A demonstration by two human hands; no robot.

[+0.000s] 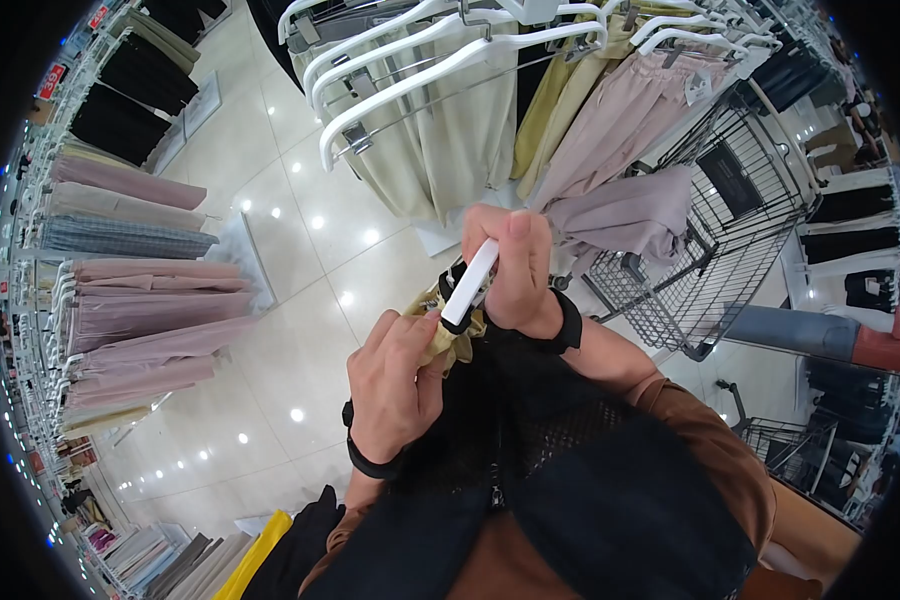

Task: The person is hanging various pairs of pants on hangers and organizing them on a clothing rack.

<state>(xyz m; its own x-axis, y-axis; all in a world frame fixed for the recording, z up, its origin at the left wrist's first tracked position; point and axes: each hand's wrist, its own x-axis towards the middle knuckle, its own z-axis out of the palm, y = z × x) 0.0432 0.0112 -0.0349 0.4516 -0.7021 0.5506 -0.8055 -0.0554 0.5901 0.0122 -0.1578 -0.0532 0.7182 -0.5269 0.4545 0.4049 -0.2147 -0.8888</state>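
Close to my chest, my right hand (511, 262) is closed around a white hanger (470, 283), its thumb along the top. My left hand (395, 375) is pinched on yellowish fabric (453, 345) at the hanger's lower end. A black part of the hanger lies between the two hands. Most of the garment is hidden behind my hands. Just beyond them, cream trousers (425, 130) and pink trousers (625, 115) hang on white hangers.
A wire shopping cart (715, 235) with mauve fabric (625, 215) over its edge stands at the right. Racks of pink trousers (150, 310) line the left. At the right edge, a person in blue jeans (785, 330) is partly visible.
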